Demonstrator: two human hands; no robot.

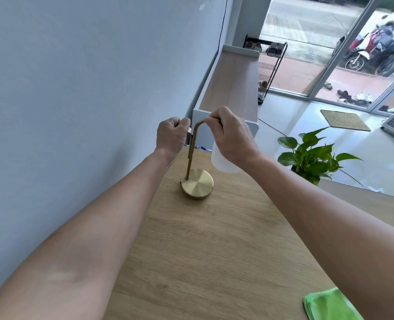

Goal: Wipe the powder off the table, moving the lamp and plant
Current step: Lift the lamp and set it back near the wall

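A brass lamp (198, 184) stands near the far left corner of the wooden table (214, 250), with a round base, a thin bent stem and a white shade hanging under my right hand. My left hand (171, 135) is closed around the top of the stem. My right hand (230, 135) grips the bent arm just above the shade. A green potted plant (311, 155) sits at the table's far right edge, its pot mostly hidden by my right arm. A green cloth (330, 306) lies at the near right. I cannot make out powder on the wood.
A pale blue wall (76, 88) runs along the table's left side. Beyond the table stands a low white cabinet with a wooden top (233, 88). A shoe rack, a doormat (345, 120) and glass doors are on the tiled floor to the right.
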